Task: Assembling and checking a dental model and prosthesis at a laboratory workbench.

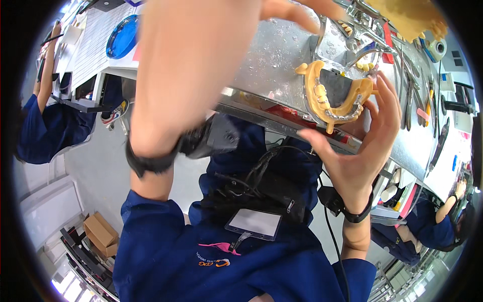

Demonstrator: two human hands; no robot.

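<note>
The left hand is blurred, its grip unreadable, while near the front edge of the bench a yellow cast already bears teeth and metalwork, what is left being unclear, and the right hand curls alongside, thumb apart, hold uncertain.

Blue round dish upper left; cardboard box lower left.

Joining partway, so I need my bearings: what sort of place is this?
Probably a dental laboratory. A tan dental cast with teeth and metalwork sits by the right hand, slender hand tools lie on the right, and pale crumbs dot the metal workbench.
</note>
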